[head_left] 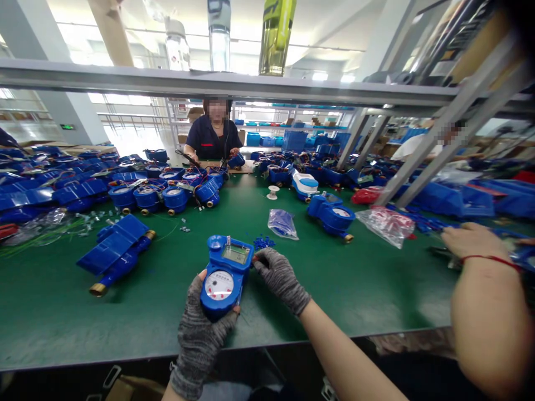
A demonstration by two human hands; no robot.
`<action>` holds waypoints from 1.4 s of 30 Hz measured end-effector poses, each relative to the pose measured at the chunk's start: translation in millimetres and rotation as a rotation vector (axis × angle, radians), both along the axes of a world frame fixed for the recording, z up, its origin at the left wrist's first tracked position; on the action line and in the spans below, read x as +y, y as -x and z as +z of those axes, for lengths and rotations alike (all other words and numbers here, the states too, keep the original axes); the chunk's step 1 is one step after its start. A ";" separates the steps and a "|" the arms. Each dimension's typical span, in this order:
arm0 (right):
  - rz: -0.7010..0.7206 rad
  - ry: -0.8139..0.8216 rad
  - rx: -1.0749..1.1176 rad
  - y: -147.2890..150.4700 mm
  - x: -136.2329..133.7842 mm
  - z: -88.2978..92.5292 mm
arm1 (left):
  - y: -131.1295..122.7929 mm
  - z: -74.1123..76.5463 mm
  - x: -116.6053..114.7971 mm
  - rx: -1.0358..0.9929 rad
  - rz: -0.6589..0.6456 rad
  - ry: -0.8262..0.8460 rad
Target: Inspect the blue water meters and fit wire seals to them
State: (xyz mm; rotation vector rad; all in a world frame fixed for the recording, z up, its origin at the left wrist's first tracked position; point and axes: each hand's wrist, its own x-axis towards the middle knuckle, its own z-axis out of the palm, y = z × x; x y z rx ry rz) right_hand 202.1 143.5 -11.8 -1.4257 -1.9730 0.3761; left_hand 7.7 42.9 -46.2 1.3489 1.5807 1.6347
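Observation:
My left hand (204, 326), in a grey fingerless knit glove, is wrapped round the lower part of a blue water meter (240, 273). The meter is tilted up toward me, with its round white dial and small display facing me. At its upper right side is my right hand (278, 275), gloved the same way, with fingertips pinched against the casing. Whatever sits between those fingertips is hidden. Just behind them lies a small pile of tiny blue parts (264, 242). Another blue meter (119, 250) with brass ends lies on its side to the left.
Many blue meters (175, 197) crowd the green table's (175, 334) far left. Behind my hands are a bag of blue parts (283, 224), a spool (273, 192) and another meter (334, 217). A co-worker's arm (489, 289) reaches in at right; another person (213, 136) sits opposite. Bottles stand on an overhead shelf (251, 83).

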 end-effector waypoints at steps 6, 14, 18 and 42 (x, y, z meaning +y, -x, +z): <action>0.069 -0.188 -0.102 -0.6 -8.8 1.2 | 3.6 -4.2 -0.9 0.136 0.002 0.045; 0.068 -0.411 -0.239 0.0 -24.6 -13.0 | 2.2 -6.6 -0.5 0.193 0.003 0.027; 0.113 -0.138 -0.003 -5.0 -15.7 -9.5 | 3.1 -5.1 0.5 0.161 0.014 0.011; -0.057 0.973 0.780 16.5 12.0 -6.6 | 4.3 -6.6 -0.1 0.203 0.015 0.015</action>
